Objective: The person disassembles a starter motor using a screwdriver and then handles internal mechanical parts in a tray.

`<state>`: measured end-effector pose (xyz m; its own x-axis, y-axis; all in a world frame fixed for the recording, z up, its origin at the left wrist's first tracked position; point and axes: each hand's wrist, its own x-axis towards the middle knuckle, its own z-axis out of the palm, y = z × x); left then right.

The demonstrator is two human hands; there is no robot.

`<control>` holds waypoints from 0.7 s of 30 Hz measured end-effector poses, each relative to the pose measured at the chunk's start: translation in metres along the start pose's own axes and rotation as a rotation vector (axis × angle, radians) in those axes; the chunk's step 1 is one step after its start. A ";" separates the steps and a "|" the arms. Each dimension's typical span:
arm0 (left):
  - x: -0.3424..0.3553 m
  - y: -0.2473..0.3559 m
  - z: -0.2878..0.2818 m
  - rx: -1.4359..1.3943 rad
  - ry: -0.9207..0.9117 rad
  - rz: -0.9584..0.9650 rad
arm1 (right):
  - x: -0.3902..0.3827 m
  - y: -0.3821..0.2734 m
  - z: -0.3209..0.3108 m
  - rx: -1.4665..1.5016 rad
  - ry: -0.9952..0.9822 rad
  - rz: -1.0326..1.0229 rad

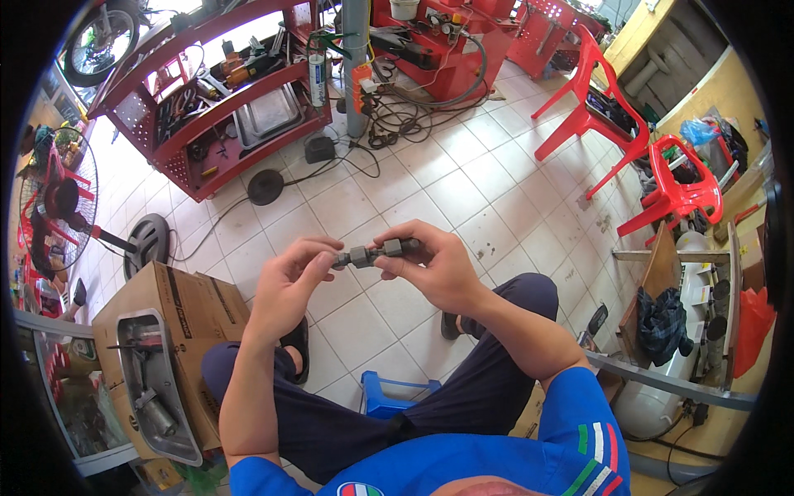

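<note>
Above the tiled floor, between my knees, a dark grey metal fitting with hex nuts is held level in both hands. My right hand is closed round its right end, with the thumb below and the fingers above. At the opposite end, the thumb and fingers of my left hand pinch the fitting's narrow tip. Fingers cover both ends of the piece, so its full length is hidden. The hex sections in the middle show between the hands.
A metal tray with tools lies on a cardboard box at my left. A blue stool stands between my legs. Ahead are a red tool cart, a post and tangled cables. Red chairs stand at right.
</note>
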<state>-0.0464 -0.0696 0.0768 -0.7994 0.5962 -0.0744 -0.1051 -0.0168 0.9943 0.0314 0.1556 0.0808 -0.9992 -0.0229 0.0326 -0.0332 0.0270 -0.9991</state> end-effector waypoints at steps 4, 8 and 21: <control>-0.003 0.003 0.007 0.006 0.025 0.102 | 0.000 0.000 0.000 0.005 0.004 0.004; 0.003 -0.008 -0.003 0.111 -0.032 0.092 | -0.001 0.001 0.001 0.011 0.001 -0.015; -0.002 -0.002 0.008 0.046 0.017 0.185 | 0.000 0.003 0.000 -0.019 0.013 0.000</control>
<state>-0.0396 -0.0646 0.0754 -0.8125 0.5728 0.1087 0.0713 -0.0874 0.9936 0.0312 0.1556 0.0777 -0.9994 -0.0103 0.0334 -0.0338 0.0456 -0.9984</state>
